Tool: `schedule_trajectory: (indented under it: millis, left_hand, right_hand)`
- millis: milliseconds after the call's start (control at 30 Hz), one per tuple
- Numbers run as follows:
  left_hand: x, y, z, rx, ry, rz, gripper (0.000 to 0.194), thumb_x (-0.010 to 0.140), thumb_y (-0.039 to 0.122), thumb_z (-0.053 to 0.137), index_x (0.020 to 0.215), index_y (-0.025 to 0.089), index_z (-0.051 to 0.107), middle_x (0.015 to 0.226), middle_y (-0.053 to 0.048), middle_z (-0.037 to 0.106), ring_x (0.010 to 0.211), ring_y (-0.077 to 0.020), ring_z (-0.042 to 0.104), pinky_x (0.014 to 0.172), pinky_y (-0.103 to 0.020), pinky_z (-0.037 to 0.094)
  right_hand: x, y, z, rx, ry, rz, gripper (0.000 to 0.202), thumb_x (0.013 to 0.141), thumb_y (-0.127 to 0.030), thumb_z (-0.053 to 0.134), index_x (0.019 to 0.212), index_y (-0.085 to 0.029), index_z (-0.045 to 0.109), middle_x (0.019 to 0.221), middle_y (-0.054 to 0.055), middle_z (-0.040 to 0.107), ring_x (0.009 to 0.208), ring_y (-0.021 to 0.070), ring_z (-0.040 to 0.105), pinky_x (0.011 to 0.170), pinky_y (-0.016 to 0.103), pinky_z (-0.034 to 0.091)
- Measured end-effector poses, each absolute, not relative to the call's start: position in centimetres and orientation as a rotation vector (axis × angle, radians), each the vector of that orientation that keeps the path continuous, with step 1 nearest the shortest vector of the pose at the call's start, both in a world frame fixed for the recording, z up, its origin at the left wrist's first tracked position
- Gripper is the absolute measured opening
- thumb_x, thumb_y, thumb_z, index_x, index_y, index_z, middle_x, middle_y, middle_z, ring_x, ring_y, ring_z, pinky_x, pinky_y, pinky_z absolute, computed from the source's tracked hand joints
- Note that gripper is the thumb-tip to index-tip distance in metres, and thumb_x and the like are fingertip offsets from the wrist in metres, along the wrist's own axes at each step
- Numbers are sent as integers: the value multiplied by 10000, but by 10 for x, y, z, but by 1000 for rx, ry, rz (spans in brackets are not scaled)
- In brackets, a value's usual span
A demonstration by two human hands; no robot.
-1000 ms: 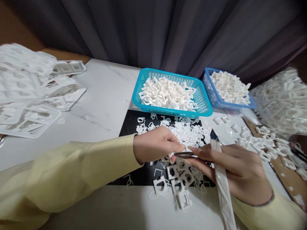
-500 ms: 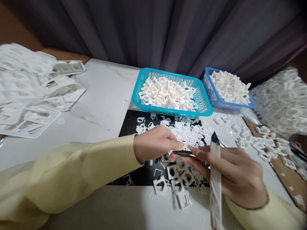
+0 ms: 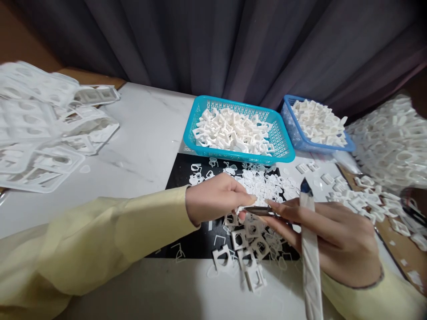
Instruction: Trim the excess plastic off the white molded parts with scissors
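Note:
My left hand (image 3: 216, 199) pinches a small white plastic piece (image 3: 240, 209), mostly hidden by the fingers. My right hand (image 3: 328, 231) is closed round tweezers (image 3: 260, 210), whose metal end meets the piece at my left fingertips. A white-wrapped handle with a dark tip (image 3: 310, 249) stands up across my right hand. Below the hands, several square white frames with round holes (image 3: 239, 239) lie partly on a black mat (image 3: 200, 242). White scraps (image 3: 263, 182) are heaped on the mat just beyond my fingers.
A teal basket (image 3: 240, 158) of white pieces stands behind the mat, with a blue basket (image 3: 308, 144) to its right. White moulded sheets (image 3: 36, 124) lie at the left. Loose frames (image 3: 376, 200) and a filled clear bag (image 3: 393, 138) are at the right.
My right hand and the tool in it have moved slightly to the right. My left hand has stayed almost in place, still pinching the piece.

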State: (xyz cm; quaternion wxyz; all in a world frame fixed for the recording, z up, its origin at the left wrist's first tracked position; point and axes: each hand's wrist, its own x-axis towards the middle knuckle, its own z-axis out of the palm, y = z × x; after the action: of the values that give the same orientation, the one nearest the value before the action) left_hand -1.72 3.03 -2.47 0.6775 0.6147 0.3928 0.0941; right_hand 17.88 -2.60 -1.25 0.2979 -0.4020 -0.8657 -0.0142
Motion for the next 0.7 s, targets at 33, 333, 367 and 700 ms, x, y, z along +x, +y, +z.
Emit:
schedule_trajectory:
  millis: [33,333,367,700]
  left_hand:
    - [-17,30,-24,1380,882,214,333,815,311,461,551,134,559,633,-33,573,643,-140,503,638,-274,370]
    - [-14,29,-27,1386,869,206,325,813,326,460,569,139,567,623,-26,563,631,-139,506,608,-264,367]
    - [-14,29,-28,1385,867,204,325,814,326,460,572,138,567,623,-25,561,628,-137,506,605,-263,367]
    - [-13,29,-28,1411,906,192,333,790,361,474,552,150,574,600,-14,568,575,-126,492,502,-243,318]
  right_hand:
    - [179,-26,-12,-1071,-2304,-27,106,793,-267,664,855,-183,645,565,-7,628,374,79,506,343,251,375]
    - [181,-27,-13,-1051,-2357,15,92,793,-235,664,845,-164,633,705,38,695,477,112,613,424,236,457]
    - [181,-26,-13,-1054,-2369,23,91,791,-225,667,850,-166,631,714,37,697,483,110,615,432,231,462]
    - [180,-27,-13,-1014,-2394,8,149,818,-192,638,960,-171,603,717,19,682,525,109,621,436,238,450]
